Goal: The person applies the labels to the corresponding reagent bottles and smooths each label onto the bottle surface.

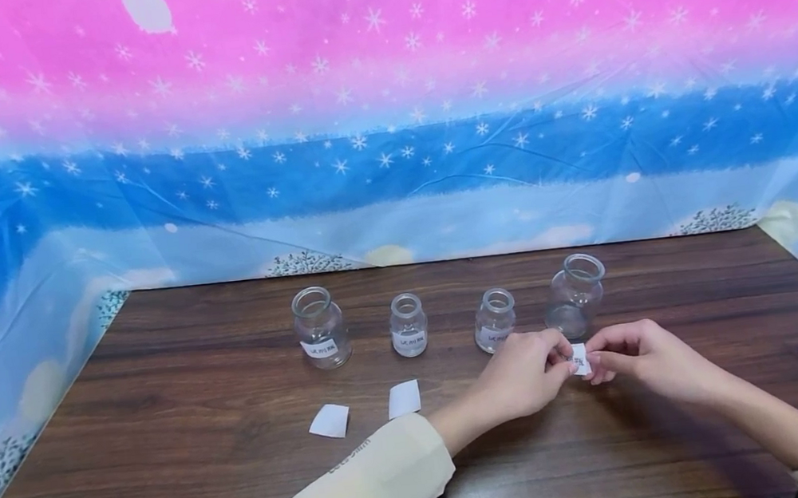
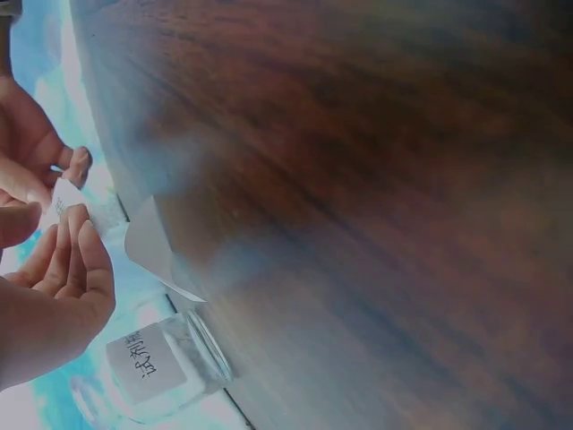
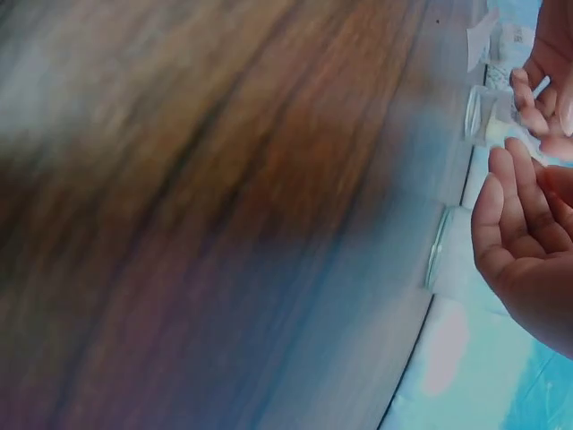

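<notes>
Between my two hands is a small white label (image 1: 580, 360) with dark printing, held in front of the large glass jar (image 1: 572, 301) at the right end, which shows no label. My left hand (image 1: 519, 374) pinches the label's left edge. At its right edge, my right hand (image 1: 659, 364) pinches it between thumb and fingers. From the left wrist view, the label (image 2: 64, 195) appears tilted between the fingertips. In the right wrist view, the fingers of my right hand (image 3: 528, 215) hide the label.
Three more open glass jars stand in the row, each labelled: a large one (image 1: 317, 329) at left and two small ones (image 1: 408, 325), (image 1: 496, 320) in the middle. Two white paper pieces (image 1: 330, 421), (image 1: 404, 399) lie on the brown wooden table (image 1: 196, 461). A snowflake-patterned cloth (image 1: 390, 154) hangs behind.
</notes>
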